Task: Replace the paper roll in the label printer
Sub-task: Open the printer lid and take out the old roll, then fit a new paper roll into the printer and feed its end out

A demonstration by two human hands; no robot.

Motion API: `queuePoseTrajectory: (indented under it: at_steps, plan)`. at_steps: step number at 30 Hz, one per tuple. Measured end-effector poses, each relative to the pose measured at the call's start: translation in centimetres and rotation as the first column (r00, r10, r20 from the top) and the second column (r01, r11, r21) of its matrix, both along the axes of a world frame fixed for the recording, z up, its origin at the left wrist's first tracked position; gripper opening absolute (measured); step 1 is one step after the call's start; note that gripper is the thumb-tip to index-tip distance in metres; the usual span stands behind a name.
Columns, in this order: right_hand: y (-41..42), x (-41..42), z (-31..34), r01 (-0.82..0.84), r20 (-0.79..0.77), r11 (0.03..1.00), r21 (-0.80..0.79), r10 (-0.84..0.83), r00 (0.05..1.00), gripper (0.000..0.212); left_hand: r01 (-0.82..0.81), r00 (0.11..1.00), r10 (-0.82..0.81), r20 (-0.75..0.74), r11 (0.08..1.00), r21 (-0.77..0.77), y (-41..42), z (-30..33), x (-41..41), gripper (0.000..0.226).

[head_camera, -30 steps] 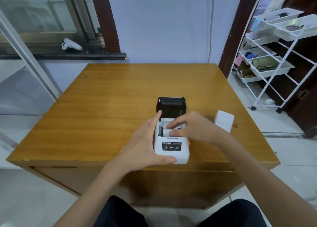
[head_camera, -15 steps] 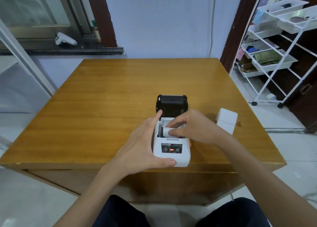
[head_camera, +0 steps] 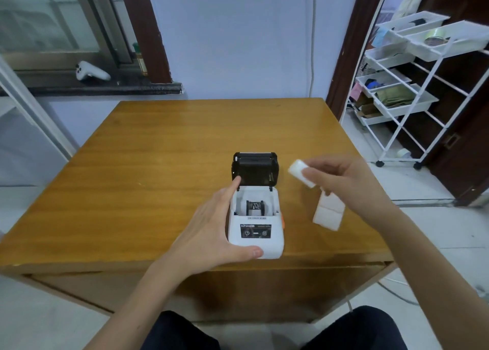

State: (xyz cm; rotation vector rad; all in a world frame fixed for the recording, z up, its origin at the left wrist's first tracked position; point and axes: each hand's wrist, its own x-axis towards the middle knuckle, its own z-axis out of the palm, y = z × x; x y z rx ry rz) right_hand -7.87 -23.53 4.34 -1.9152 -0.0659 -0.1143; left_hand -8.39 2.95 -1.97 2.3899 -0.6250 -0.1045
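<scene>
My left hand [head_camera: 211,233] cups the left side of the label printer [head_camera: 256,226], thumb along its near edge and forefinger stretched up to the hinge, a loose open grip that steadies rather than clamps. The printer is white with a dark control strip on its front face and an orange tab on its right side; it sits close to the near edge of the wooden surface [head_camera: 148,180]. Its black lid [head_camera: 255,168] stands upright behind the open bay, where I see only a small dark fitting. Just to the right a white box [head_camera: 329,212] stands on the surface, partly hidden by my right hand [head_camera: 341,180], which hovers above it, fingertips pinched on the small white paper roll [head_camera: 301,173], blurred. Beyond, a white wire rack [head_camera: 412,90] stands by the doorway, and a white controller [head_camera: 92,71] lies on the window ledge
</scene>
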Motion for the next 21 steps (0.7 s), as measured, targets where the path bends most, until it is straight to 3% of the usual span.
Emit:
queuePoseTrajectory:
  at_steps: [4,6,10,17,21]
  plan:
    - [-5.3,0.0,-1.2,0.377,0.074,0.911,-0.165,-0.37,0.926,0.023,-0.034,0.999,0.034,-0.009,0.999,-0.017,-0.1,0.1,0.2,0.124]
    - [-7.1,0.4,-2.6,0.479,0.036,0.846,-0.233,-0.485,0.874,0.031,-0.04,0.999,0.04,-0.003,0.999,-0.017,-0.2,0.0,0.2,0.123]
    - [-8.4,1.2,-5.1,0.439,-0.053,0.812,-0.384,-0.494,0.868,0.03,-0.037,0.999,0.037,0.013,0.999,-0.015,-0.2,0.0,0.1,0.12]
    - [-8.8,1.6,-5.4,0.396,-0.052,0.818,-0.418,-0.456,0.888,0.028,-0.045,0.999,0.045,0.001,0.998,-0.04,-0.3,0.0,0.3,0.117]
    - [-8.6,1.3,-5.2,0.442,0.031,0.816,-0.373,-0.465,0.885,0.031,-0.054,0.999,0.054,-0.008,0.998,-0.045,-0.1,-0.3,0.4,0.12]
